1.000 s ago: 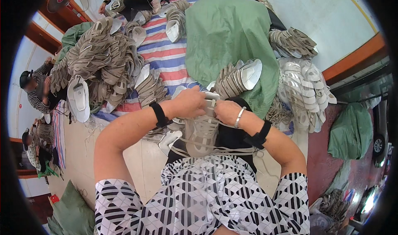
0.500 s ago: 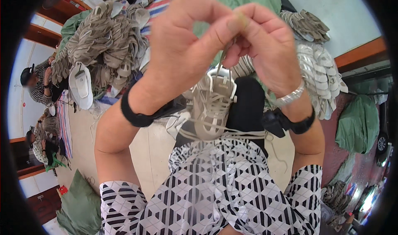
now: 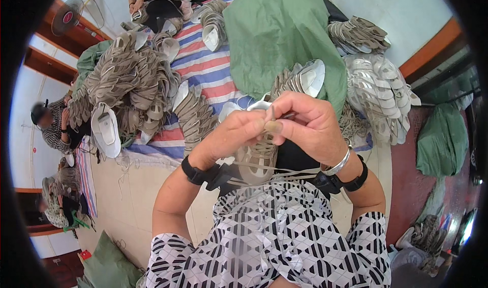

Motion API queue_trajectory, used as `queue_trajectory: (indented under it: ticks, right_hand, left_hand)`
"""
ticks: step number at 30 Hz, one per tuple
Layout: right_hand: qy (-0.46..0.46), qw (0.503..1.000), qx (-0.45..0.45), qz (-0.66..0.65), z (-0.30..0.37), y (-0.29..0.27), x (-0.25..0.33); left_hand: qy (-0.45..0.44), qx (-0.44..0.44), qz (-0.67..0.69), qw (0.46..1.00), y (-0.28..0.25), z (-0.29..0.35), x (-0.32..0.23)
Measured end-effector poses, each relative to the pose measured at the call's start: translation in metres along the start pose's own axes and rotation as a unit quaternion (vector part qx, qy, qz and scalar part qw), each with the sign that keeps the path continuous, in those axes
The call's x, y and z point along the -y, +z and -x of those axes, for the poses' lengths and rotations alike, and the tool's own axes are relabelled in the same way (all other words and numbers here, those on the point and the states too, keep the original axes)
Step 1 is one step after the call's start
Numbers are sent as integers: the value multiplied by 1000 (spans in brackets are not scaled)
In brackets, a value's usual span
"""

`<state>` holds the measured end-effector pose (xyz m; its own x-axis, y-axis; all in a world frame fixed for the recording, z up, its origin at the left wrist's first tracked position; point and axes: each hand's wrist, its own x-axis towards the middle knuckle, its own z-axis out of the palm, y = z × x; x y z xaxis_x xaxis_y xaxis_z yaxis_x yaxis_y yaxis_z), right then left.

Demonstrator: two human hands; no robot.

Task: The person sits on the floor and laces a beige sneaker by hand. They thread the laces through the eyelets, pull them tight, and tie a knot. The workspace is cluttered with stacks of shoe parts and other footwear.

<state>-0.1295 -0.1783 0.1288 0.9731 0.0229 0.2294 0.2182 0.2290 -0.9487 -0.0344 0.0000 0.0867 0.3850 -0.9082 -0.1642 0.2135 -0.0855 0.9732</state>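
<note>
A beige shoe upper [image 3: 258,162] rests on my lap, toe toward me, its far part mostly hidden by my hands. Above it, my left hand [image 3: 235,134] and my right hand [image 3: 309,130] meet with thumbs and fingertips pinched together. Between the right fingers shows a short piece of beige shoelace [image 3: 271,112]; the left fingertips close against the same spot. Loose beige laces [image 3: 296,173] trail sideways across my lap on both sides of the toe.
Piles of beige shoe uppers [image 3: 129,77] lie to the left, with white-lined stacks [image 3: 378,92] to the right. A green sheet [image 3: 277,34] covers part of the striped mat [image 3: 206,74] ahead. Other people [image 3: 53,120] sit at the left and far side. A green sack [image 3: 443,140] stands right.
Both hands have come down from high above the shoe upper to just over it, still pinched together. The view has shifted, showing more of the mat ahead.
</note>
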Motion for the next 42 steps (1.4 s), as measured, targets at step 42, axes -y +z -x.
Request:
queue_trajectory:
  ticks: [42]
  right_hand:
    - [202,933,-248,164,53,-102,-148]
  left_hand:
    - [101,-433,240,863,-84,22,105]
